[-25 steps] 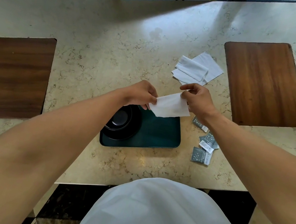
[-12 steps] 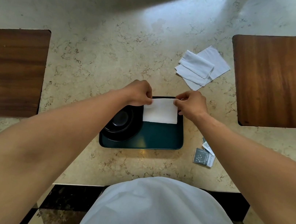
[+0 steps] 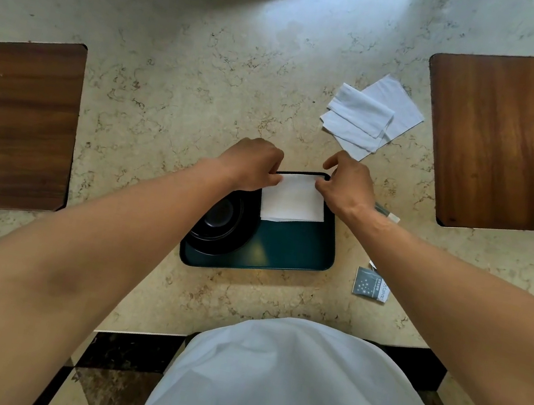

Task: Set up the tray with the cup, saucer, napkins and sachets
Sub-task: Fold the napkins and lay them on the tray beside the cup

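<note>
Napkin (image 3: 293, 202) sits flat in the far right corner of the tray (image 3: 289, 250), long axis running left-right between our hands, near edge slightly skewed. It's white, folded to a rectangle, one crease line visible across it. Our left hand (image 3: 252, 163) pinches its far left corner, fingers curled under; our right hand (image 3: 348, 185) pinches the far right corner the same way, so both are clamped on the same napkin, apart by its width. Tray is dark green, rounded corners, long axis also left-right, directly under and nearer than both hands. Black saucer (image 3: 220, 226) with the cup on it sits on the tray's left half, under our left wrist. Spare napkins (image 3: 371, 121) lie loosely stacked beyond the right hand. Grey sachet (image 3: 371, 284) lies right of the tray, beside our right forearm; star pattern on it, its print too small to read.
</note>
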### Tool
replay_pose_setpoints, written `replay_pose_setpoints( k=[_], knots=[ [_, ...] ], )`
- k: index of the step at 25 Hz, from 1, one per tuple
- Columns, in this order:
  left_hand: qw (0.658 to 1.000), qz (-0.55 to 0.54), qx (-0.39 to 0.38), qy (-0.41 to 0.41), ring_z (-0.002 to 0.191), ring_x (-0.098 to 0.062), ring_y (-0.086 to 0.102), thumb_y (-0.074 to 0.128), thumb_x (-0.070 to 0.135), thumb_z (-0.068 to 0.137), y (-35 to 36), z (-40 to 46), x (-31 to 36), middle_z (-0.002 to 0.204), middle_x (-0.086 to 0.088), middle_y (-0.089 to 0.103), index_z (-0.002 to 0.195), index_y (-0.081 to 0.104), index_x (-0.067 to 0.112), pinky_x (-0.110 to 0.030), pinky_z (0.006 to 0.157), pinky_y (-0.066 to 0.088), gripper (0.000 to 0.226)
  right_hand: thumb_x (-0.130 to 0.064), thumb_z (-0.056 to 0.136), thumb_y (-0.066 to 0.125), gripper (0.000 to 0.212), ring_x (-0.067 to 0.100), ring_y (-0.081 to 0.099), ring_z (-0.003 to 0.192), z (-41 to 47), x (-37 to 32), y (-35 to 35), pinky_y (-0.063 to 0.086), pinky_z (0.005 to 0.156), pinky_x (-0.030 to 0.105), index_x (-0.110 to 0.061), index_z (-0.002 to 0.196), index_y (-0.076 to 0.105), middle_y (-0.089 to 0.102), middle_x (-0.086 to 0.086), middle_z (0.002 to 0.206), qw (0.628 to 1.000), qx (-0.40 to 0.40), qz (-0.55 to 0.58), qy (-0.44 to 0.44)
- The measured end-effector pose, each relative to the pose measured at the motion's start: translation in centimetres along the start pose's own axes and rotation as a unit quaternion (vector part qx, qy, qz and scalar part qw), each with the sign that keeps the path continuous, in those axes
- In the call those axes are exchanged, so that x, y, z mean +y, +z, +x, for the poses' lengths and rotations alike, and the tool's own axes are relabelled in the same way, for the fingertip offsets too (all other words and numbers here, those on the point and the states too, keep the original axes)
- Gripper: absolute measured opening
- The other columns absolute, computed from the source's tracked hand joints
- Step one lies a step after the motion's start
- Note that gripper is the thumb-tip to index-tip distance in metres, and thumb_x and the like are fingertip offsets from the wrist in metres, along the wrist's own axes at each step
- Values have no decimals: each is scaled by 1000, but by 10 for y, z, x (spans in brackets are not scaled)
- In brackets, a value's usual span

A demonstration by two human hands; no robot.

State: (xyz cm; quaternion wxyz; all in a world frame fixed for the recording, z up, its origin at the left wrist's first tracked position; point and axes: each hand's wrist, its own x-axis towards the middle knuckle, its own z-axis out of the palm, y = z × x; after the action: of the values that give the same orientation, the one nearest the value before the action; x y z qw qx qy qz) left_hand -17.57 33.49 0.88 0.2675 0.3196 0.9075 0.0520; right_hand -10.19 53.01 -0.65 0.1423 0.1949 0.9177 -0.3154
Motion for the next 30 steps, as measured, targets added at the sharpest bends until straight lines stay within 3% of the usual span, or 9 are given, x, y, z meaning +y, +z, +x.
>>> replay_pose_setpoints(
  k=[3, 14, 19, 30],
  knots=[
    [1000, 6, 7, -3, 89, -24, 54, 66, 40, 93, 0, 3, -2, 101, -4, 59, 103, 59, 13, -38, 81, 44, 29, -20, 86, 71, 32, 19, 59, 90, 4, 6, -2, 45, 75, 30, -18, 115, 59, 59, -1, 97, 1000, -4, 2, 10],
    [999, -38, -7, -16, 89, -20, 47, 70, 38, 88, 8, 10, -3, 100, 2, 50, 115, 55, 16, -35, 82, 34, 38, -25, 86, 72, 34, 23, 63, 100, 12, 13, -8, 54, 85, 36, -19, 118, 61, 65, 6, 113, 999, -32, -6, 23],
    [998, -42, -33, -14, 92, -20, 48, 72, 39, 85, 6, 15, -4, 103, 3, 51, 121, 55, 19, -35, 83, 34, 45, -23, 85, 73, 34, 19, 64, 88, 15, 19, -12, 52, 72, 30, -20, 117, 60, 64, 5, 107, 998, -59, 15, 30],
    [997, -74, -28, -6, 99, -19, 51, 68, 45, 89, -3, 21, -1, 106, 3, 52, 128, 54, 20, -37, 88, 38, 48, -30, 84, 69, 31, 10, 61, 83, 18, 19, -16, 46, 65, 26, -23, 114, 62, 61, -5, 94, 997, -59, 46, 27]
  ],
)
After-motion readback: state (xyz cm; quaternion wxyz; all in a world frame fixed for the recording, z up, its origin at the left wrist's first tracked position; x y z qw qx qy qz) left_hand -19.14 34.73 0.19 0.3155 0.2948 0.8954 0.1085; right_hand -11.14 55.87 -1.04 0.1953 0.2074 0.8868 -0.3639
